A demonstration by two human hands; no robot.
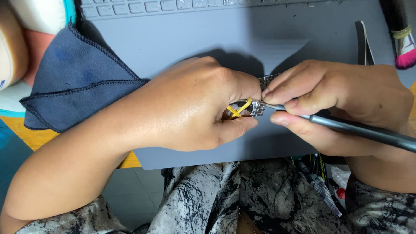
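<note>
Under everything lies my grey work mat (pixel 182 43), filling the view from nine o'clock round to three, with a strip of pale keyboard (pixel 173 6) along twelve o'clock. At ten o'clock a dark blue cloth (pixel 73 78) hangs partly over the mat's edge. My left hand (pixel 190 108) sits at the centre, curled tight into a near fist around a wristwatch (pixel 245 108); only a bit of its metal bracelet and a yellow rubber band (pixel 238 109) crossed over it show between my thumb and fingers. My right hand (pixel 342 99), toward three o'clock, is closed in a pinch on a slim dark grey tool (pixel 359 130), held like a pen, its fine tip touching the bracelet links just beside my left thumb. Up at one to two o'clock lie tweezers (pixel 364 43) and, smallest, a brush with pink bristles (pixel 405 52).
</note>
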